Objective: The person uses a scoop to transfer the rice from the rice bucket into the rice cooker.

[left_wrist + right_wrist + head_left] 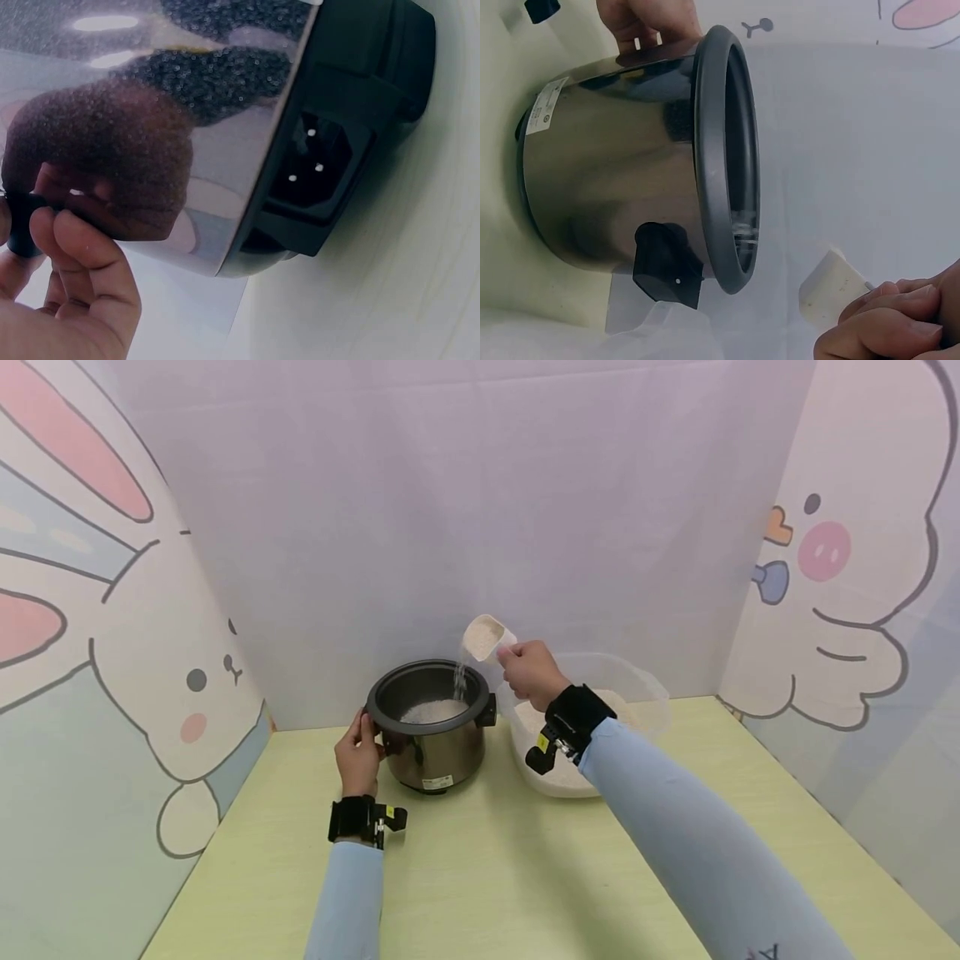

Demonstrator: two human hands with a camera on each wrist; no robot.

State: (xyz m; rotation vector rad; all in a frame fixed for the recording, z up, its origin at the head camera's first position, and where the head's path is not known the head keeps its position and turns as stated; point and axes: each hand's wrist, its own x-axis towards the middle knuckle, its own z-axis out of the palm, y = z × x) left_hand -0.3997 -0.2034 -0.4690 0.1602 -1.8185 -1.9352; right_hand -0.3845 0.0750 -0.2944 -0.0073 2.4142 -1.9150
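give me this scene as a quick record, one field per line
left hand: grips a side handle of the cooker
right hand: holds a white cup, tilted
cup contents: rice, pouring into the cooker
cooker: on the table, open-topped, rice inside
tub: see-through, holds rice, right of the cooker

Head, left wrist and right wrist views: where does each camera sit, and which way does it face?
Head: on the person's head, facing forward and down at the cooker and scoop; left hand, right hand and blue sleeves show.
Left wrist: on that wrist, facing the cooker's side and power socket; the left hand shows.
Right wrist: on that wrist, facing the cooker, which appears sideways; both hands show.
Shared: head and right wrist both show the scoop and the cooker's label.
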